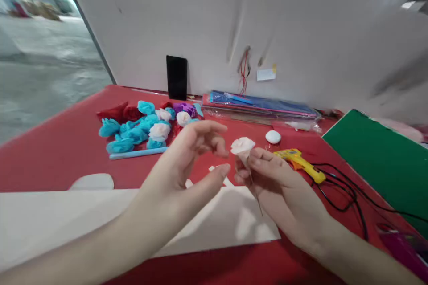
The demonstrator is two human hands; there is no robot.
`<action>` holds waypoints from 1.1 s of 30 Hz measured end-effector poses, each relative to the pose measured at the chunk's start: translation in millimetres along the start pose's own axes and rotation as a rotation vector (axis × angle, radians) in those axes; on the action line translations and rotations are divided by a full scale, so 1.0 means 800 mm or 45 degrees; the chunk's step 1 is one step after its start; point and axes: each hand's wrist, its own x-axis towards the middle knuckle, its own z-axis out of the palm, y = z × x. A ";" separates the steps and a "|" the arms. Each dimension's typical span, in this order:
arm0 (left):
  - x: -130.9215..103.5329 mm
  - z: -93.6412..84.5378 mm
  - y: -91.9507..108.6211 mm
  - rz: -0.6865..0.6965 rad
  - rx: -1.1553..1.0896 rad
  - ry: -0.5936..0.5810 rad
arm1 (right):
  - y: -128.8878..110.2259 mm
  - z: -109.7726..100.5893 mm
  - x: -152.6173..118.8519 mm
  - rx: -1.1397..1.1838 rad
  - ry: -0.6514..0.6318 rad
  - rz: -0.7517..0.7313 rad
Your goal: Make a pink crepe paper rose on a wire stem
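One pale flower (pixel 243 145), head uppermost, grasped in my right hand (pixel 279 182); my left hand (pixel 182 173) is unoccupied, its thumb and fingers curved, with a gap between them. Stage of the work, as judged from this view: the held flower looks largely formed, its crinkled petals gathered into a cone-shaped base above a thin stem (pixel 257 196). Whether the base is firmly fixed to that stem I cannot tell, so some securing or shaping may remain. At left on the red tabletop (pixel 147 178), a heap of crinkled blue bundles (pixel 133 135) and pale blooms (pixel 159 132) appears to be made up already; whether each is complete is unclear where they overlap. Position of the held flower relative to my fingers: my right thumb and fingers close about its base, leaving the petals free above them, while the stem slants downward below my grip, over the white sheet (pixel 230 227). My left fingertips point toward the petals from the side, near but apart, touching nothing that I can see. Beyond my right hand, a yellow glue gun (pixel 302 164) lies on the tabletop.
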 end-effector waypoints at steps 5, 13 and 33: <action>0.003 0.001 -0.009 0.283 0.316 0.117 | 0.002 0.004 -0.004 -0.035 -0.031 0.048; 0.008 -0.007 0.003 0.545 0.578 0.027 | 0.001 0.012 -0.010 -0.236 -0.041 0.010; 0.005 -0.005 0.001 0.546 0.643 0.068 | 0.005 0.011 -0.010 -0.487 -0.055 -0.128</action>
